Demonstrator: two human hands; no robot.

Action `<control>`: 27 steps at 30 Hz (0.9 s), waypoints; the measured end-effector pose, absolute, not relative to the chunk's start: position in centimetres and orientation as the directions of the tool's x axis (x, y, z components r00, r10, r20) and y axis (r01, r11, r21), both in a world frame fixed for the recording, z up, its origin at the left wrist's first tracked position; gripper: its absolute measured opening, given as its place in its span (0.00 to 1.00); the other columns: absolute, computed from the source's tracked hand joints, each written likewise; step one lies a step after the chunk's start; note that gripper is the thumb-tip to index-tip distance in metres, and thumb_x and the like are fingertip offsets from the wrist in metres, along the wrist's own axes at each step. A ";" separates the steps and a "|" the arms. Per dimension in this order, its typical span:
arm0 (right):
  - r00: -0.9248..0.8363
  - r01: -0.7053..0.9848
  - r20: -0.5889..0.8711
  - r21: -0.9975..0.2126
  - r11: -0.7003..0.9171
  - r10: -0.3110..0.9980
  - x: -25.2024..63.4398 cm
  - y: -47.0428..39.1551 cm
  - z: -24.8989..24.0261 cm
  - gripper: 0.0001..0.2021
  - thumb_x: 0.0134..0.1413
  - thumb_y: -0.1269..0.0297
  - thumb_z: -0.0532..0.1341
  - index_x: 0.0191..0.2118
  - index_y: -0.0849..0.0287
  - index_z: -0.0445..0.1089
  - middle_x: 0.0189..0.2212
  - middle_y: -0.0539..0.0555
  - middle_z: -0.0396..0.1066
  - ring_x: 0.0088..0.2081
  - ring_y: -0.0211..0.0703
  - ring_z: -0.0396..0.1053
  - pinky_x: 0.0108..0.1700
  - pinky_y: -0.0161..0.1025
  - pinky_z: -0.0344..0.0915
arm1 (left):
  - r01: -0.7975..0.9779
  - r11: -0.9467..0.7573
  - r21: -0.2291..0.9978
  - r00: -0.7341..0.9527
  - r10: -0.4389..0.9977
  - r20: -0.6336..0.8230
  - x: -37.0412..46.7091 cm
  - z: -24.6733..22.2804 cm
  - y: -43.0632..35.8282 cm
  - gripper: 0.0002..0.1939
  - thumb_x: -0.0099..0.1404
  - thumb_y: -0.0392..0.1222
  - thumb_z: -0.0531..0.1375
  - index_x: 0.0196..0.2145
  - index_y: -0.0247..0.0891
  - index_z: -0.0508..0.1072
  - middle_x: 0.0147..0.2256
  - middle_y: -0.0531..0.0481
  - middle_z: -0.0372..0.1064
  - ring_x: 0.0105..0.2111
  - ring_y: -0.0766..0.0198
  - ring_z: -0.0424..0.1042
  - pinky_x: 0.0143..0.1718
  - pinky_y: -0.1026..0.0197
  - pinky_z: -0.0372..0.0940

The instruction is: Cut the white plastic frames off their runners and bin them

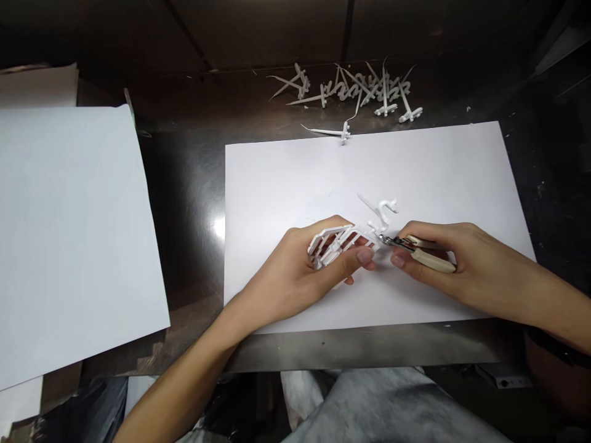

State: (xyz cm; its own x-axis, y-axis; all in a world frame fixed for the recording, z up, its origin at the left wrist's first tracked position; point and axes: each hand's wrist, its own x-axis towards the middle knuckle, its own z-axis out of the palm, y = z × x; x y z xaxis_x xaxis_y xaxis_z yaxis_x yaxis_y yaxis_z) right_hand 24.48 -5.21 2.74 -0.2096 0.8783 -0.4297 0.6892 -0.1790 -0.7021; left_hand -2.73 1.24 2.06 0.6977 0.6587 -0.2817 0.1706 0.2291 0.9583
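Note:
My left hand is closed around a white slatted plastic part, its thumb on the near side. From the part's right end a curved white sprue piece sticks up. My right hand grips pliers with cream handles, and their metal jaws touch the part where the sprue joins it. Whether the jaws are fully closed is too small to tell. Both hands are above a white sheet of paper.
Several white sprue pieces lie in a heap on the dark metal table beyond the sheet. One more piece lies at the sheet's far edge. A large white sheet covers the left side.

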 end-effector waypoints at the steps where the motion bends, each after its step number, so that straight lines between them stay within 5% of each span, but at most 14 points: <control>1: -0.213 0.684 -0.442 -0.704 -0.190 0.871 24.4 -5.2 2.7 0.19 0.73 0.39 0.65 0.42 0.49 0.75 0.27 0.48 0.68 0.28 0.46 0.60 0.29 0.43 0.55 | 0.158 0.239 0.958 0.700 0.657 -0.280 -2.7 2.1 1.2 0.08 0.79 0.46 0.66 0.46 0.39 0.81 0.42 0.51 0.80 0.35 0.65 0.78 0.38 0.66 0.70; 27: -0.331 0.645 -0.558 -0.722 -0.248 0.761 25.8 -5.5 1.9 0.15 0.76 0.46 0.64 0.42 0.50 0.75 0.31 0.49 0.67 0.32 0.47 0.61 0.32 0.42 0.57 | 0.072 0.361 0.930 0.766 0.577 -0.284 -2.6 2.2 1.6 0.03 0.76 0.38 0.68 0.45 0.39 0.82 0.42 0.52 0.80 0.33 0.69 0.77 0.34 0.72 0.73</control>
